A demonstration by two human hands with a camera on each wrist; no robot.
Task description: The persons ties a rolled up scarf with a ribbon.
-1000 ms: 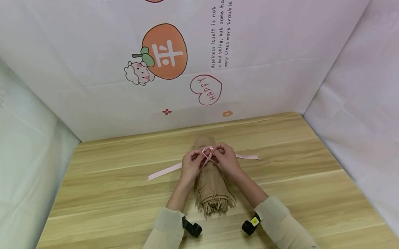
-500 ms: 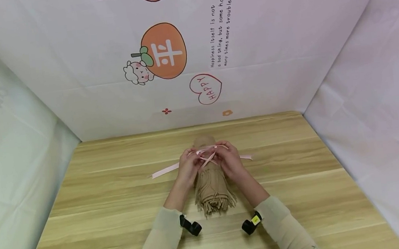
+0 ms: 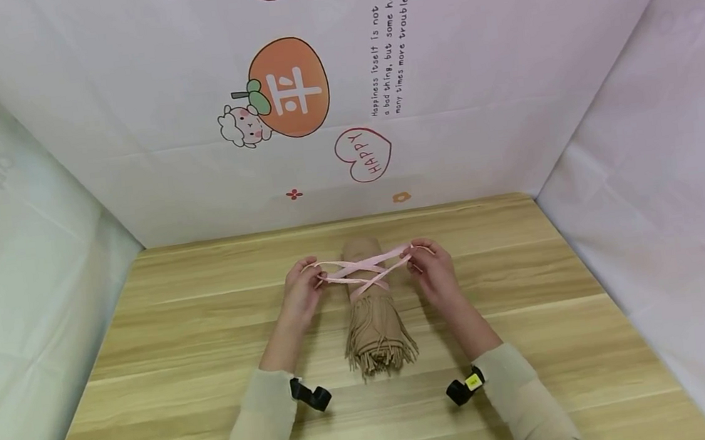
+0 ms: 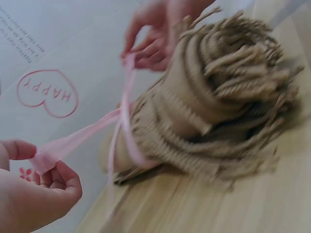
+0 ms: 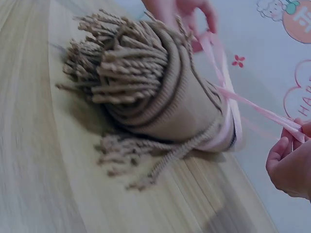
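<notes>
A brown scarf (image 3: 376, 325) lies rolled up on the wooden table (image 3: 214, 378), its fringed end toward the person and its plain end toward the white backdrop (image 3: 143, 127). A pink ribbon (image 3: 369, 288) is wound around the scarf just beyond the fringe, and its strands cross above the roll and stretch out to both sides of it. To the left of the scarf, the left hand (image 3: 302, 290) pinches the ribbon between thumb and fingers; to the right of the scarf, the right hand (image 3: 433, 272) pinches the ribbon in the same way. Both hands are apart from the scarf itself. Nearer the person than the scarf, a black camera (image 3: 311, 395) sits at the left sleeve (image 3: 258, 423). Beyond the scarf's plain end, the backdrop bears a red heart (image 3: 364, 154) with the word HAPPY.
</notes>
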